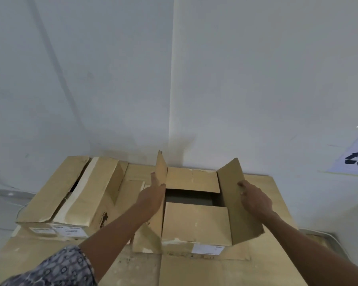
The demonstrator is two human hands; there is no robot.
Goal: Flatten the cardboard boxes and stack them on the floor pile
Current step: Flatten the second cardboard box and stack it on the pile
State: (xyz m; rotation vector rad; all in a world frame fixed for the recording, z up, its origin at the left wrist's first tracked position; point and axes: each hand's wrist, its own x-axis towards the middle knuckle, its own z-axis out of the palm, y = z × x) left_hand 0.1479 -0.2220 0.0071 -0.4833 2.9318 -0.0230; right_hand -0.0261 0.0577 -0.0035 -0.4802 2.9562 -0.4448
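Note:
An open brown cardboard box [194,223] stands in the middle on flat sheets of cardboard [225,271]. Its near and far flaps lie folded inward, leaving a dark gap between them. My left hand [153,195] lies with straight fingers against the upright left flap [161,172]. My right hand [254,199] grips the raised right flap [236,207], fingers curled over its edge. A second box [74,195], taped along its top and partly split, lies to the left.
A white wall corner [172,100] rises right behind the boxes. A paper sign with recycling arrows [355,157] is stuck on the right wall. Grey floor [0,209] shows at the left.

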